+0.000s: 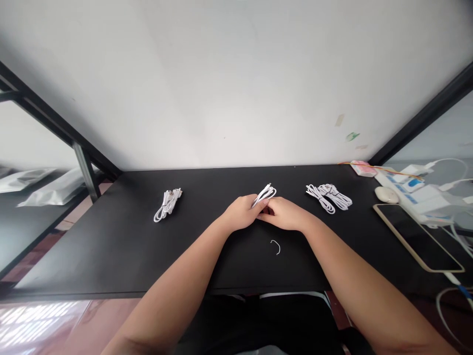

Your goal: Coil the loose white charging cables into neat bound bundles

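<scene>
My left hand (242, 213) and my right hand (286, 213) meet over the middle of the black table (111, 246). Both grip one coiled white cable (264, 194), whose loops stick out above the fingers. A bundled white cable (168, 203) lies to the left of my hands. Loose white cables (328, 196) lie in a small pile to the right. A short curved white tie (276, 246) rests on the table just in front of my right wrist.
At the right edge lie a phone (417, 236) with a dark screen, a white mouse (386, 195), white and blue boxes (410, 185) and charger cords. A white wall rises behind the table. Black frame bars stand on both sides.
</scene>
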Demonstrator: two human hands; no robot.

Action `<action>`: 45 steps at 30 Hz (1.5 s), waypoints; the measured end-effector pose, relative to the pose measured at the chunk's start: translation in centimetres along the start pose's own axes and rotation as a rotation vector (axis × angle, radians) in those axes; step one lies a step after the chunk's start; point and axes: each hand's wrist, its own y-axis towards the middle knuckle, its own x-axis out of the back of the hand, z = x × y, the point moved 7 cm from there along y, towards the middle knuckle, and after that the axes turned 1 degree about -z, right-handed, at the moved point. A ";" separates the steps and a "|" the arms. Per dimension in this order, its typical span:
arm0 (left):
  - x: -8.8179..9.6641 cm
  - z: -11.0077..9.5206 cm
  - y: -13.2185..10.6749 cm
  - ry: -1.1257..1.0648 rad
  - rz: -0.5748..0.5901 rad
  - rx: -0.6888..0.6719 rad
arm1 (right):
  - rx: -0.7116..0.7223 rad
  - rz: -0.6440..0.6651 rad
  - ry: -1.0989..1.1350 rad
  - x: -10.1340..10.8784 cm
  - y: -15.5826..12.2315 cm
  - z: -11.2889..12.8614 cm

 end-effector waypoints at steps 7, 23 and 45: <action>0.0 -0.1 -0.2 0.002 0.016 0.009 | 0.002 0.002 -0.026 0.0 -0.1 0.0; -0.1 -0.5 -0.3 0.020 0.029 -0.020 | 0.004 0.010 -0.038 -0.2 -0.3 0.1; 0.0 -0.5 -0.4 0.016 0.034 -0.009 | 0.022 0.025 -0.096 0.0 -0.5 0.3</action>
